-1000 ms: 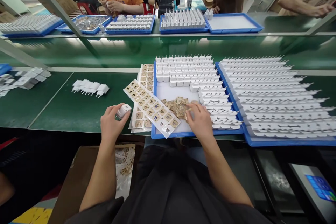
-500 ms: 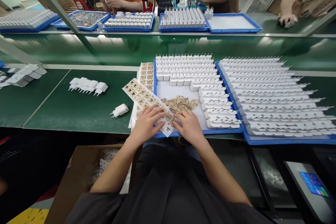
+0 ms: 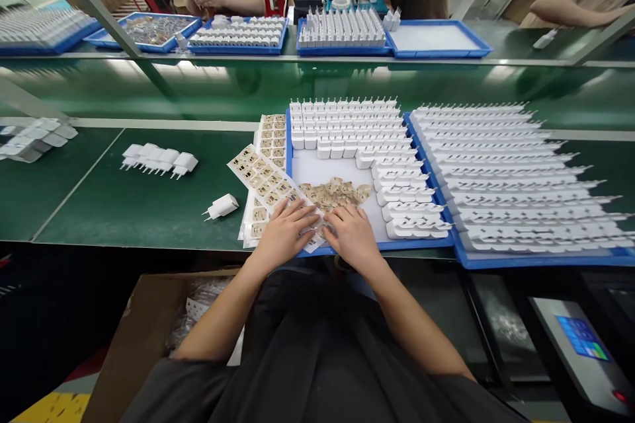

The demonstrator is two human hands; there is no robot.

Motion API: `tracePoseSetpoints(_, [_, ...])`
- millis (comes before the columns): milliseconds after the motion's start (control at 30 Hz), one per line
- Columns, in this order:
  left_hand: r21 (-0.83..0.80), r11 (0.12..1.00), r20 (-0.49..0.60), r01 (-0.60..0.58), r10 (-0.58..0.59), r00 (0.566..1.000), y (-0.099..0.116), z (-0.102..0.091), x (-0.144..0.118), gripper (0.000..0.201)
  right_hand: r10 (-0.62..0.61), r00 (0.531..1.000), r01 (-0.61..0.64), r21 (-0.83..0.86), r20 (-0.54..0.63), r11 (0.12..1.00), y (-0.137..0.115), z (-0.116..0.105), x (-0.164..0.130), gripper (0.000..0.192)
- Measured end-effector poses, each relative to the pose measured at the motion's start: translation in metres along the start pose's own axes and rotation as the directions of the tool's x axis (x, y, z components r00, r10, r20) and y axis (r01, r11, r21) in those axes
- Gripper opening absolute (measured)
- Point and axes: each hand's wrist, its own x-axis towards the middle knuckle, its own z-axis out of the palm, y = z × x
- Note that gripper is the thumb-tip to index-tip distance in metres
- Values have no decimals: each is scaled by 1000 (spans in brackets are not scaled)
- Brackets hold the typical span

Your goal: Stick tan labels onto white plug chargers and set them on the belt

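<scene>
My left hand (image 3: 286, 231) lies on a sheet of tan stickers (image 3: 265, 175), its fingers spread over the lower part. That sheet slants across a stack of similar sheets (image 3: 273, 135) and onto the blue tray (image 3: 290, 145). At the sheet's lower end is my right hand (image 3: 351, 232), with the thumb apart from the bent fingers; whether a fingertip touches a sticker is hidden. Just beyond the right fingers, a heap of loose tan pieces (image 3: 335, 193) sits in the tray. White plug adapters (image 3: 347, 125) stand in rows along the tray's back and right side.
To the right, a second tray (image 3: 520, 260) is filled with rows of plug adapters (image 3: 501, 178). On the green bench at left are a single adapter (image 3: 221, 206) and a short row of adapters (image 3: 159, 158). An open cardboard box (image 3: 149, 317) stands below. People work across the bench.
The view has shifted slightly. Both hands stay at the lower part of the sticker sheet, with the fingers moving a little. Across the bench at right, a co-worker's hand has left a white adapter.
</scene>
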Motion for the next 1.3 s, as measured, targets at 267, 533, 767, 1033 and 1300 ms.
tracePoseSetpoints(267, [64, 997, 62, 50, -54, 997, 7, -4, 0, 34, 155, 988, -155, 38, 3, 987, -11, 8, 0, 10])
tracePoseSetpoints(533, [102, 994, 80, 27, -35, 996, 5, -5, -1, 35, -111, 991, 135, 470, -80, 872, 16, -5, -1, 12])
tracePoseSetpoints(767, [105, 994, -2, 2, -1, 1000, 11, -23, 20, 20, 116, 963, 150, 840, -244, 522, 31, -9, -14, 9])
tracePoseSetpoints(1033, [378, 925, -173, 32, 36, 984, 0, -39, 150, 58, 161, 960, 114, 844, -230, 524, 36, 0, -16, 5])
tracePoseSetpoints(1300, [135, 989, -139, 66, -47, 989, -20, -20, 166, 25, 152, 932, 192, 804, -329, 562, 34, -5, -17, 4])
